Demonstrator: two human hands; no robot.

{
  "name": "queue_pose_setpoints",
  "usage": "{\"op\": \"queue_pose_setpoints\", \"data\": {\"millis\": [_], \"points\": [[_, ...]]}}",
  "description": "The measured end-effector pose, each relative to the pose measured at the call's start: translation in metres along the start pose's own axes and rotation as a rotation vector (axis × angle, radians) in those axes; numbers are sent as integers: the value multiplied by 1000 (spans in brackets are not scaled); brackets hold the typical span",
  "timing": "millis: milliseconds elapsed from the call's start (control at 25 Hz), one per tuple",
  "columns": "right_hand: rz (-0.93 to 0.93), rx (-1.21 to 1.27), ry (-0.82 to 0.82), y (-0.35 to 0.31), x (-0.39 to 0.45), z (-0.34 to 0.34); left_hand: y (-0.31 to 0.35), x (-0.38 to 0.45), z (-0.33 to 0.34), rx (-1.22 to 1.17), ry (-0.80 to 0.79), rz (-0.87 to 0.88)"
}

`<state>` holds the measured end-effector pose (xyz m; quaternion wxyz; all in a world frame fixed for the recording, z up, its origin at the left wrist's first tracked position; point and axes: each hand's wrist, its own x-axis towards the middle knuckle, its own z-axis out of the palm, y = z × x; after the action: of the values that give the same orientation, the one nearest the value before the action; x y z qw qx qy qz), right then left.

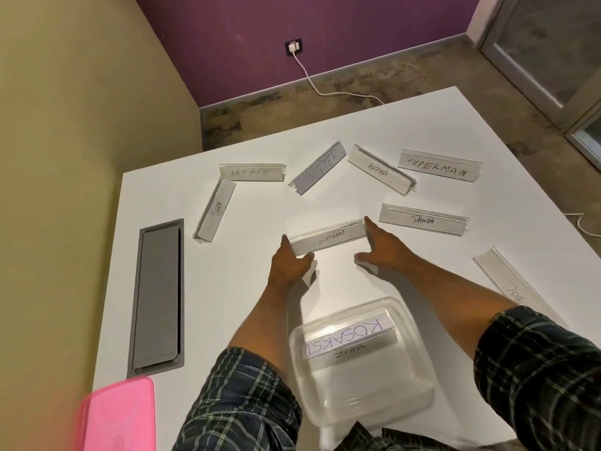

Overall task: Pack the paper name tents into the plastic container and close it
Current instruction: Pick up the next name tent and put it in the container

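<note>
Spreading across the white table (260, 320), tents lie beyond my hands; the clear container (406, 362) sits between my forearms, holding two tents. My left hand (289, 258) and right hand (380, 245) grip the ends of the ELEPHANT tent (328, 237).

Tents on bench (247, 288) read BATMAN (252, 173); TIGER (216, 209); BUTTER (320, 167); ALPHA (379, 169); SUPERMAN (437, 166); PANDA (422, 219); ELEPHANT (330, 236); DOG (515, 291); in container (409, 395): KOSAKSI (344, 336), ZEBRA (349, 353)
</note>
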<state>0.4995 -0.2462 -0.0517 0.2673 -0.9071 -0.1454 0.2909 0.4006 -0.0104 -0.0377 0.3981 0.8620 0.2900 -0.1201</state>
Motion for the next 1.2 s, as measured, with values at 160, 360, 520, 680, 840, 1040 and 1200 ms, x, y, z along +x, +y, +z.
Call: {"op": "queue_pose_setpoints", "data": {"millis": [160,360,520,680,840,1040,1200], "points": [[0,69,59,-2,2,0,7,-1,1,49,104,12],[-54,-109,173,-8,-12,-5,13,-20,-7,165,178,8],[-84,-172,125,-14,-34,-18,14,-41,-22,231,168,39],[-169,-257,77,-16,-62,-33,14,-66,-42,238,83,48],[-335,-439,124,-17,-94,-48,12,-91,-63,199,-71,53],[-564,-415,64,-5,-131,-58,8,-126,-69,137,-251,108],[-591,-401,-106,6,-152,-54,16,-147,-56,343,-562,-3]]}}
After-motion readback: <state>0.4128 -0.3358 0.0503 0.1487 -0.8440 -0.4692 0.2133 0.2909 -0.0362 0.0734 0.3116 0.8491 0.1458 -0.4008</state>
